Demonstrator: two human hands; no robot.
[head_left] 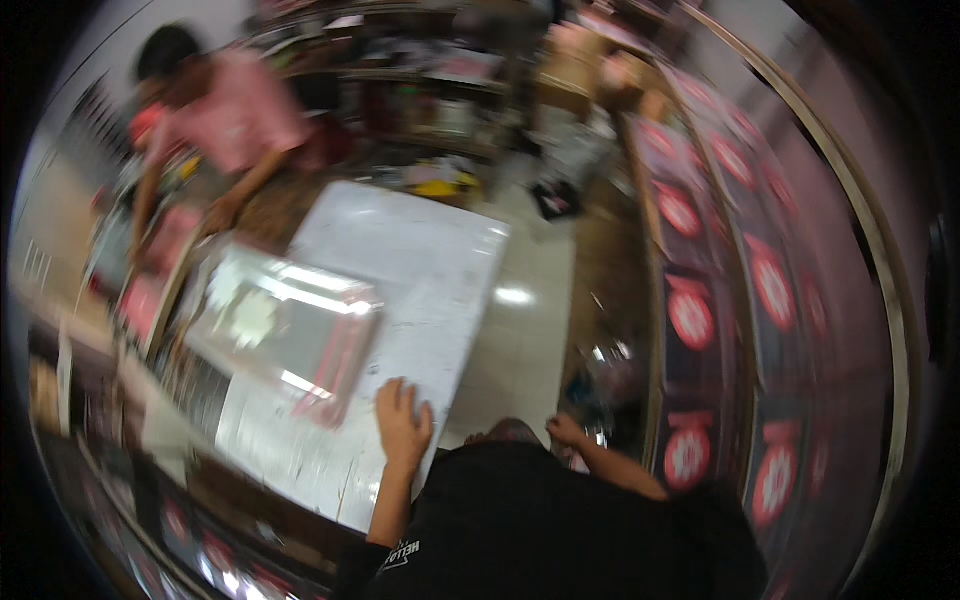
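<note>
Left hand point(403, 425) flat on white sheet point(420, 270) (long axis running away); right hand point(566, 430) loose.

Table top point(420, 260): white, matt, scuffed. Clear plastic sheet point(290, 320), centre left: glossy, glaring. Floor tiles point(530, 330): smooth, shiny. Shirt point(560, 530): black cloth.

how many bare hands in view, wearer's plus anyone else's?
3 clearly. The wearer's left hand lies flat on the white table; the right hand hangs off the table's edge over the floor. A co-worker's hand rests at the table's far left. Their other hand is blurred or hidden.
</note>
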